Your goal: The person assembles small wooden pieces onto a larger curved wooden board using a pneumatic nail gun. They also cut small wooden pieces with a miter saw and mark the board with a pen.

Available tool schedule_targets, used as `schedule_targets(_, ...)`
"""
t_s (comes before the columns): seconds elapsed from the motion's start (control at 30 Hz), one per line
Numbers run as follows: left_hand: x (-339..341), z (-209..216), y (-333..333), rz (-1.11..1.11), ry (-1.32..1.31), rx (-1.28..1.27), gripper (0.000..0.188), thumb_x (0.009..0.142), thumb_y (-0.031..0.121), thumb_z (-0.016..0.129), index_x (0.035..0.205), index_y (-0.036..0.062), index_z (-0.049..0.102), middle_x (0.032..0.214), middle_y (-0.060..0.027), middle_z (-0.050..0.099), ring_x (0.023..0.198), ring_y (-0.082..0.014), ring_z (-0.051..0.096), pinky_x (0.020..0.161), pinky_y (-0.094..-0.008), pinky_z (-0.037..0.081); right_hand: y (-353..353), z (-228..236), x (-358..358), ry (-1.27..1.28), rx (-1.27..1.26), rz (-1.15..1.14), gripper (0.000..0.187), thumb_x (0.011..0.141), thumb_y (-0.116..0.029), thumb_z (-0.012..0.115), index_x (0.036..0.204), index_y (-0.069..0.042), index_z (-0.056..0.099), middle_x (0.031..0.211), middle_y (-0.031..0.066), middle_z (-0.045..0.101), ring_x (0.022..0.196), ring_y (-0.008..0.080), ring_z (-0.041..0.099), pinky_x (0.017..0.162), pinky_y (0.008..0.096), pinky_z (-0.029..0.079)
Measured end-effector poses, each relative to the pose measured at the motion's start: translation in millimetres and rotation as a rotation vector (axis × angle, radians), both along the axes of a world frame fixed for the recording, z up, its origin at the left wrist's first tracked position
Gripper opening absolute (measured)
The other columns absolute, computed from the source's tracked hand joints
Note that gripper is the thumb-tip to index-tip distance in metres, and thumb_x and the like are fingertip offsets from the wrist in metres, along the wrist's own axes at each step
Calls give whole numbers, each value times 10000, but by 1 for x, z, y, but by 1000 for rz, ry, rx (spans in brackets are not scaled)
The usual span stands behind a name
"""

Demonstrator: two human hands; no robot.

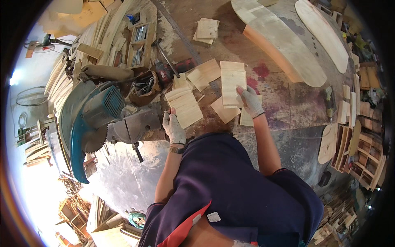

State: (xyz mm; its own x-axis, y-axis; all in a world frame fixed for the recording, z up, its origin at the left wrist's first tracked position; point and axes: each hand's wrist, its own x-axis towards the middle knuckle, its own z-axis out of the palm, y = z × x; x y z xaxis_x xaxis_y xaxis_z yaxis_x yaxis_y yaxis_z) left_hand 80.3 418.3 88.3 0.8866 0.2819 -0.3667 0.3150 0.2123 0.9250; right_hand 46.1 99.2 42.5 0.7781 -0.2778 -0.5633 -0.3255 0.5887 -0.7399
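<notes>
1. The left hand (173, 128), in a grey fingerless work glove, lies flat with its grip spread on the lower end of a stack of thin pale wood boards (184, 106), at about 10 o'clock from the picture's centre, just beside the miter saw (96, 119).
2. The right hand (250, 101), gloved the same way, has its fingers spread and pressing on the edge of a second, upright board stack (232, 83), at about 12 o'clock; it presses rather than pinches.
3. Both stacks lie on the stained worktop (288, 103), near each other but apart.
4. Handling, as a judgement: the boards look light, stiff and dry, with a rough face that should not slip much. Thin sheets like these may split or shift in the pile, so holding them by the long edges, whole stack at once, seems safest.
5. Count: two stacks under the hands; some four or five loose boards around them, one more small pile (207, 31) at 12 o'clock further off. The sheets within each stack cannot be counted.
6. One hammer (165, 52) lies at 11 o'clock.
</notes>
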Motion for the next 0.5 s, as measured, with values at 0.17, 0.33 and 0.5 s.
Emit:
schedule_targets(0.17, 2, -12, 5, -4, 4, -31, 261, 1018, 263, 698, 1085, 15, 653, 961, 20, 610, 905, -75, 549, 817, -238, 478, -9, 3, -26, 172, -435, 398, 368, 958, -258, 745, 1207, 8, 700, 1100, 59, 702, 989, 163, 672, 822, 322, 545)
schedule_targets(0.33, 4, -7, 0, 51, 41, 4, 257, 1041, 266, 650, 1086, 13, 649, 995, -1, 627, 909, -85, 572, 840, -245, 487, 18, 2, -40, 106, -1027, 707, 459, 816, -365, 787, 1071, 6, 696, 1054, 247, 614, 963, 423, 622, 853, 488, 506)
schedule_targets(0.5, 2, 1, -1, 16, 1, -39, 310, 1015, 288, 699, 1109, -2, 645, 1024, -17, 628, 914, -101, 575, 825, -254, 493, 62, 10, -52, 139, -1254, 610, 457, 819, -387, 801, 1044, -17, 652, 1078, 251, 597, 976, 459, 607, 831, 526, 496)
